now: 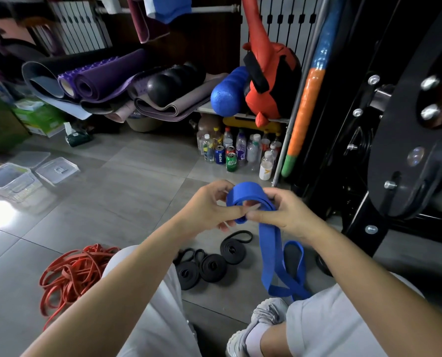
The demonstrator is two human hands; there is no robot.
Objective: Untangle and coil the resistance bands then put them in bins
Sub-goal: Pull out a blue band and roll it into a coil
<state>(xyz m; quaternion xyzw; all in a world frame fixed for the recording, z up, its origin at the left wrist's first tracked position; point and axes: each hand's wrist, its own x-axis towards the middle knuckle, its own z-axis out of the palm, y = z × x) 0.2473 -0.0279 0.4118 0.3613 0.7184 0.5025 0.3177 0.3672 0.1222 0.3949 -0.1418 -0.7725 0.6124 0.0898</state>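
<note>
Blue band (pixel 250 190), half-wound, is held above the floor (pixel 127 181) between both hands: the left hand (pixel 207 207) pinches the coil, and the right hand (pixel 289 212) grips it where the strap leaves. Its loose tail hangs straight down below the right hand, so winding would feed from underneath. Coiled black bands (pixel 212 266) lie beneath. The clear bins (pixel 8 180) stand well apart, far left, across open floor.
</note>
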